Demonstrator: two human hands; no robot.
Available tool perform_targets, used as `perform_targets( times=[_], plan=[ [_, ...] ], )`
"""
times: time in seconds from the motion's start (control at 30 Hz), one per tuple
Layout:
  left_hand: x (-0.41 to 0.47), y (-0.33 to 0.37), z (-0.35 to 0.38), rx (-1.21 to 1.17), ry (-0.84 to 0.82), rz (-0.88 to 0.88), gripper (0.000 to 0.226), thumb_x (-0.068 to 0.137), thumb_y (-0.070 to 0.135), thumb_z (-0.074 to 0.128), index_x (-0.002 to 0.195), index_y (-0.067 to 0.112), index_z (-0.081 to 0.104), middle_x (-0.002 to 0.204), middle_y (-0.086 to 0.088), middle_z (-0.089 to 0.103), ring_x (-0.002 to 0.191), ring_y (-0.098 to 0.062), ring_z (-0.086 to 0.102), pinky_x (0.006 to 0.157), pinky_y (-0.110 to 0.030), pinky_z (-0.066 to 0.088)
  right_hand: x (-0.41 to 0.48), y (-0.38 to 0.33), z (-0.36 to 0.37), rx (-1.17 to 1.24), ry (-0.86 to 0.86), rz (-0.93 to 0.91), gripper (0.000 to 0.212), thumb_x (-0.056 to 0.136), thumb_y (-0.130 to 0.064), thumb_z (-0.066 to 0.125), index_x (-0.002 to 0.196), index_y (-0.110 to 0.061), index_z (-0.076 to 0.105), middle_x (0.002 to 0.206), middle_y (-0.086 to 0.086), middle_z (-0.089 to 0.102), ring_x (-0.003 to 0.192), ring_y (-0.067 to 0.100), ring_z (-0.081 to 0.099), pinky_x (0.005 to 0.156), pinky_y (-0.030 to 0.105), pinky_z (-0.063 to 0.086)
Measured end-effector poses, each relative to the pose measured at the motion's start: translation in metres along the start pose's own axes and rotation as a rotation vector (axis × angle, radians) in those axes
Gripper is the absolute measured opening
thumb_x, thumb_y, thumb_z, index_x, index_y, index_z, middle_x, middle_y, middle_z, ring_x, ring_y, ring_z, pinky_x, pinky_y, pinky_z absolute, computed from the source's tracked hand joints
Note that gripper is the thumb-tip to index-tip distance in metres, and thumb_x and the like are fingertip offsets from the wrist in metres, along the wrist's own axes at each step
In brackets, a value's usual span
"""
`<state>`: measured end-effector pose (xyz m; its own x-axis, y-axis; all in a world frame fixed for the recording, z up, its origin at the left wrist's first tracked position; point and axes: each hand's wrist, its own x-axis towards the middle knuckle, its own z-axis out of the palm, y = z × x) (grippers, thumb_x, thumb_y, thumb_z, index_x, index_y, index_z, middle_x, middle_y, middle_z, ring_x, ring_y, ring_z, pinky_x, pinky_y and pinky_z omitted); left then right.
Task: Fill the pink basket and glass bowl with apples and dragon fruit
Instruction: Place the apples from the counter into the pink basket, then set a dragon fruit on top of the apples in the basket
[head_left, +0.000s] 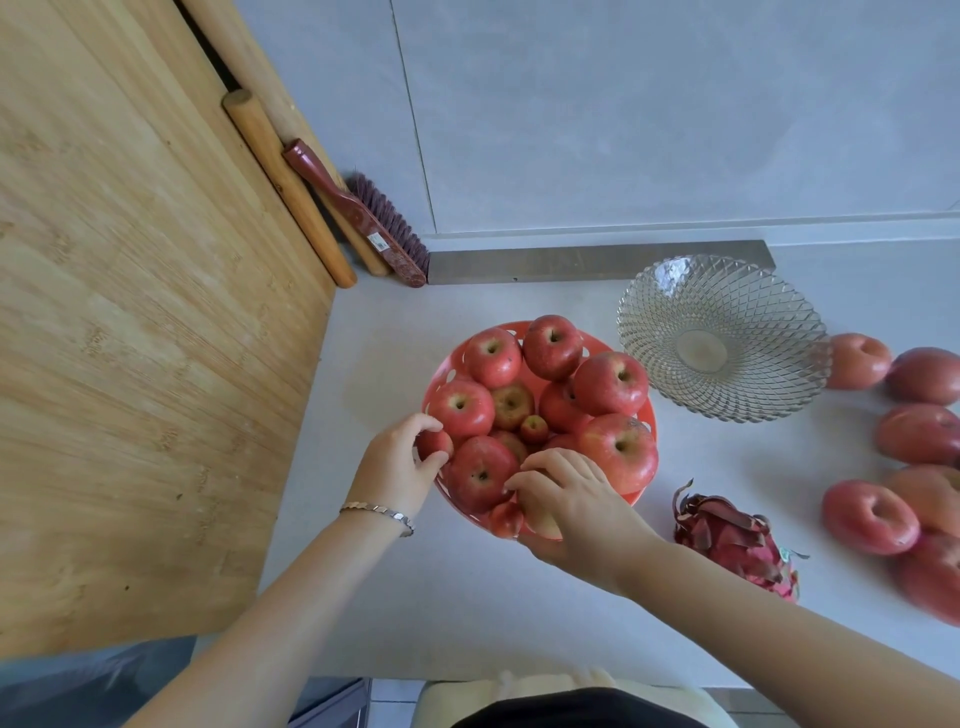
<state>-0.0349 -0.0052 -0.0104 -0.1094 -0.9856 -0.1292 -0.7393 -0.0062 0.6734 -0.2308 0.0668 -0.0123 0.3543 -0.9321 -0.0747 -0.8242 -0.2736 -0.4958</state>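
I'm packing the basket (440, 375): left hand (397, 470) pinching a small apple (434, 445), right hand (574, 506) gripping a pale apple (540, 519). Bowl (675, 306) probably needing fruit next.

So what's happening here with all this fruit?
A person is loading fruit. The pink basket is already heaped with apples; the left hand holds a small apple at its edge, the right hand grips what looks like a pale apple at the near rim. The glass bowl is empty; a dragon fruit and loose apples wait on the counter.
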Motion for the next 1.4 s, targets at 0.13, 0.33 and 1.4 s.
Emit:
perform_targets(
  times=[0.13, 0.33, 1.4],
  plan=[
    [-0.002, 0.0, 0.002, 0.052, 0.053, 0.134, 0.041, 0.067, -0.009, 0.07, 0.103, 0.008, 0.062, 0.101, -0.002, 0.052, 0.093, -0.021, 0.058, 0.081, -0.024, 0.046, 0.0, 0.0, -0.001, 0.0, -0.017, -0.005, 0.042, 0.081, -0.032, 0.063, 0.121, -0.019, 0.055, 0.124, 0.002, 0.051, 0.123, 0.023, 0.041, 0.11, 0.032, 0.024],
    [-0.013, -0.009, 0.008, 0.053, 0.065, 0.212, 0.042, 0.072, -0.013, 0.062, 0.112, 0.003, 0.064, 0.113, -0.016, 0.055, 0.103, -0.024, 0.058, 0.091, -0.024, 0.042, -0.001, 0.0, 0.001, 0.032, 0.017, 0.002, 0.044, 0.083, -0.04, 0.058, 0.122, -0.02, 0.053, 0.124, 0.0, 0.051, 0.122, 0.02, 0.042, 0.11, 0.03, 0.025],
    [-0.016, 0.03, 0.009, -0.138, 0.206, 0.062, 0.03, 0.077, -0.005, 0.061, 0.101, 0.012, 0.062, 0.099, -0.005, 0.047, 0.078, -0.005, 0.048, 0.079, -0.011, 0.042, -0.033, 0.05, -0.126, 0.219, 0.688, 0.48, 0.072, 0.043, -0.061, 0.067, 0.108, -0.035, 0.05, 0.101, -0.005, 0.055, 0.088, -0.002, 0.044, 0.079, 0.01, 0.037]
  ],
)
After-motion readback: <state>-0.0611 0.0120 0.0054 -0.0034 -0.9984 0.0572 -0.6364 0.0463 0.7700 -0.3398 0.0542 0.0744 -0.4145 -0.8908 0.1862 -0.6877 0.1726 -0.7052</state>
